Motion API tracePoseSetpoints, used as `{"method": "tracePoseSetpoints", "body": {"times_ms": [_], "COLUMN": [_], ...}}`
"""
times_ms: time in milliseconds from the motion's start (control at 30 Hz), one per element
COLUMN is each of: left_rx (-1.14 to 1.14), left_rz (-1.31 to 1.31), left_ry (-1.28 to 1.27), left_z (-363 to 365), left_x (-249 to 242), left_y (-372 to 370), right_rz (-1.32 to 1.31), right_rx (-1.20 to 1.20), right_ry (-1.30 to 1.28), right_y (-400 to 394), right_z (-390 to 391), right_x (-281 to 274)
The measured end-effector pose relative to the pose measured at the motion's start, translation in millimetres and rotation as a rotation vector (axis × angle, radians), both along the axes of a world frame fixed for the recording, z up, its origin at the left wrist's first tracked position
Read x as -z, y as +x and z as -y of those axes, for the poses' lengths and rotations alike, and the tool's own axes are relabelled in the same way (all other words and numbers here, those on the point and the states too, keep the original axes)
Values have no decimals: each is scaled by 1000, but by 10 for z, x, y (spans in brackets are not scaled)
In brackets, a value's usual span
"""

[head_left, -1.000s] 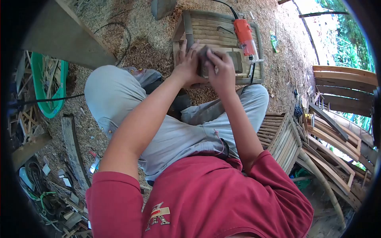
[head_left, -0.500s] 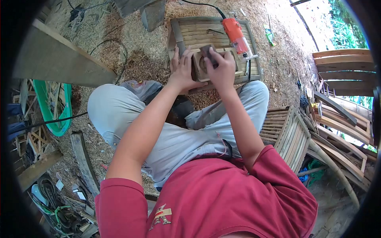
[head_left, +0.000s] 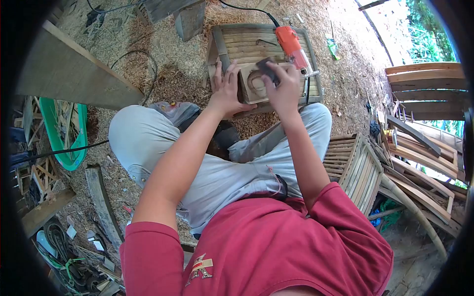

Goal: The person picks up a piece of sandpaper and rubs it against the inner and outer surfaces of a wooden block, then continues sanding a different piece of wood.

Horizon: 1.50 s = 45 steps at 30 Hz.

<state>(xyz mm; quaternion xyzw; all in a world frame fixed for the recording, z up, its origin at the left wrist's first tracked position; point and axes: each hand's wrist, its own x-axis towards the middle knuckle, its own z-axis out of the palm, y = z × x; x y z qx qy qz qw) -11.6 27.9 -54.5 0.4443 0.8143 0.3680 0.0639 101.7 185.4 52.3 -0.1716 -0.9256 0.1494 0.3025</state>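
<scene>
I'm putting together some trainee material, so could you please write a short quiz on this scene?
1. Multiple choice: what does the person's right grip hold?
A) a hammer
B) a dark block
C) a paintbrush

2. True or false: the orange power tool lies on a slatted surface.

3. Short answer: where is the person's left grip in relation to the pale wooden piece?

Key:
1. B
2. True
3. At its left side, fingers spread, with the thumb along the near edge.
</scene>
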Motion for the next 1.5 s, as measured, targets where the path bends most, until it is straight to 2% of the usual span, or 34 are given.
{"method": "tracePoseSetpoints", "body": {"times_ms": [100,133,233,267,367,400,500,533,667,833,1033,1100,1233,1333,1433,1500], "left_rx": [-2,-3,-2,-1,11,20,31,37,32,35,33,47,48,48,48,46], "left_rz": [-5,-4,-20,-20,-10,-1,17,22,-6,10,-12,-24,-70,-59,-31,-22], "left_ry": [15,22,35,29,17,11,17,22,25,6,-84,2,43,-33,-49,-47], "left_z": [-4,-4,0,5,4,5,16,24,1,22,34,-6,-20,1,20,29], "left_x": [13,19,24,25,13,-13,-30,-22,-3,1,-67,27,89,45,-29,-47], "left_y": [-4,4,-3,-3,6,6,-20,-7,-9,-4,0,-35,-31,-24,-12,-42], "right_rz": [-4,80,24,111,186,182,201,247,99,68,168,136,71,29,68,87], "right_rx": [114,237,123,74,271,291,10,5,57,114,71,82,150,171,56,65], "right_ry": [21,-60,-92,-87,-93,-264,-181,-216,-118,-91,-136,-176,-58,-38,-16,-84], "right_y": [6,-1,-34,27,290,399,680,717,588,248,751,737,94,-18,277,359], "right_z": [-76,-178,-188,-86,23,19,210,289,209,31,235,231,-22,-51,160,134], "right_x": [115,76,43,65,38,70,-52,-136,63,130,20,51,116,187,177,150]}}
